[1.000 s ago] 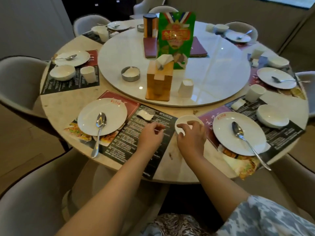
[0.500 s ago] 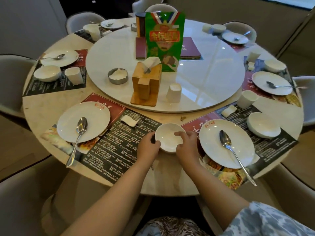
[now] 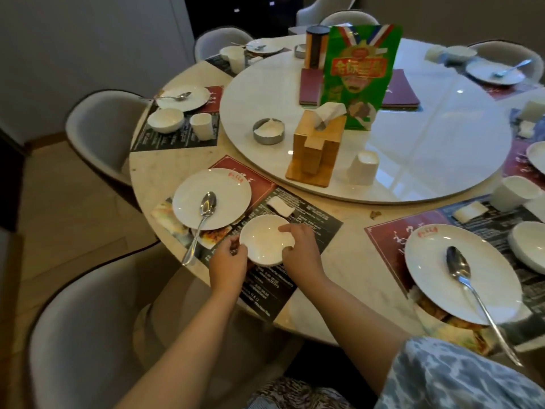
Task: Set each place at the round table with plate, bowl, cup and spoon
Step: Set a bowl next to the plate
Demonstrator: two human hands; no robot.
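Both of my hands hold a small white bowl [image 3: 263, 240] just above the dark placemat [image 3: 306, 219] at the near-left place. My left hand [image 3: 228, 262] grips its left rim and my right hand [image 3: 299, 249] grips its right rim. Left of the bowl lies a white plate [image 3: 228, 190] with a spoon [image 3: 202, 219] across it. A white cup [image 3: 363, 168] stands upside down on the turntable [image 3: 427, 137], beyond this place. The place at the near right has a plate [image 3: 427, 276], a spoon [image 3: 469, 287], a bowl [image 3: 529, 246] and a cup [image 3: 511, 192].
A wooden tissue box [image 3: 317, 147], a metal ashtray [image 3: 268, 130], a green menu stand [image 3: 358, 72] and dark red folders sit on the turntable. Grey chairs [image 3: 97, 329] ring the table. Other set places lie at the left [image 3: 177, 113] and far side.
The bowl has moved left from the gap between the two near places onto the left placemat, beside its plate. My left hand has taken hold of it. The view has shifted left.
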